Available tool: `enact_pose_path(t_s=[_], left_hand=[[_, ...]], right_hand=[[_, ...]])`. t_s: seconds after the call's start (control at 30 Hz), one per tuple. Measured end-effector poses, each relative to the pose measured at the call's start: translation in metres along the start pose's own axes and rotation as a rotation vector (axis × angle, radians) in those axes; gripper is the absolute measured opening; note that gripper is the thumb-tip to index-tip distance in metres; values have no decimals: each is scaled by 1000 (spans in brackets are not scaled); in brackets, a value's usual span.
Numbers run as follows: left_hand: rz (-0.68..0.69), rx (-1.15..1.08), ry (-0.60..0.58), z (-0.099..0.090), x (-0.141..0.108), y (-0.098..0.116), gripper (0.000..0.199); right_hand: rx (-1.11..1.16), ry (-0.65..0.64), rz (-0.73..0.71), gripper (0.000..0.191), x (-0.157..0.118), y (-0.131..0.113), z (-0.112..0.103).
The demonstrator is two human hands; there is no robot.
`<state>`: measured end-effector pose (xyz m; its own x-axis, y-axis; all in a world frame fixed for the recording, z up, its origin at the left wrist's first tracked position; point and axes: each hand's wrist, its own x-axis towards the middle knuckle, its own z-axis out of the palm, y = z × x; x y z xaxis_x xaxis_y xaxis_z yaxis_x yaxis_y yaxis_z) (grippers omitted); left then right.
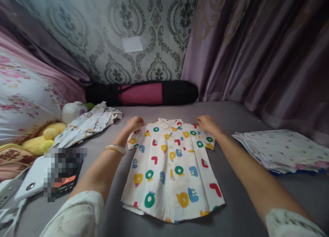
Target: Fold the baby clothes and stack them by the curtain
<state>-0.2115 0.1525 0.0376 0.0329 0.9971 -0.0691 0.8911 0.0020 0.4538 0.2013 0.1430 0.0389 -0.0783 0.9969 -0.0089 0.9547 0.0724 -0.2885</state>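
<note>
shirt [164, 182] between left hand [136, 121] and right hand [206, 124]

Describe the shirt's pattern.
The shirt is white with scattered red, green, yellow and blue printed shapes, best seen in the head view.

At 6 o'clock, a white shirt [164, 165] with red, yellow, green and blue shapes; at 12, grey wallpaper [155, 28] with dark scrolls; at 2, mauve curtain [239, 52]; at 9, white pillow [23, 100], pink-flowered.
</note>
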Motion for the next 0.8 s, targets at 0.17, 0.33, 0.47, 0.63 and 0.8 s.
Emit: enact_pose_path(t_s=[0.17, 0.33, 0.47, 0.63, 0.8], left_hand=[[65, -64, -49, 36, 24, 43, 24], [99, -69, -85, 47, 33, 51, 16], [156, -59, -62, 49, 27, 47, 13], [356, 80, 93, 55, 14, 43, 18], [403, 351, 250, 63, 11, 51, 34]], right_hand=[[128, -125, -34, 18, 34, -58, 31], [134, -183, 67, 25, 52, -60, 44], [124, -164, 37, 19, 44, -60, 42], [23, 37, -98, 23, 18, -70, 42], [-222, 111, -257, 27, 17, -74, 48]])
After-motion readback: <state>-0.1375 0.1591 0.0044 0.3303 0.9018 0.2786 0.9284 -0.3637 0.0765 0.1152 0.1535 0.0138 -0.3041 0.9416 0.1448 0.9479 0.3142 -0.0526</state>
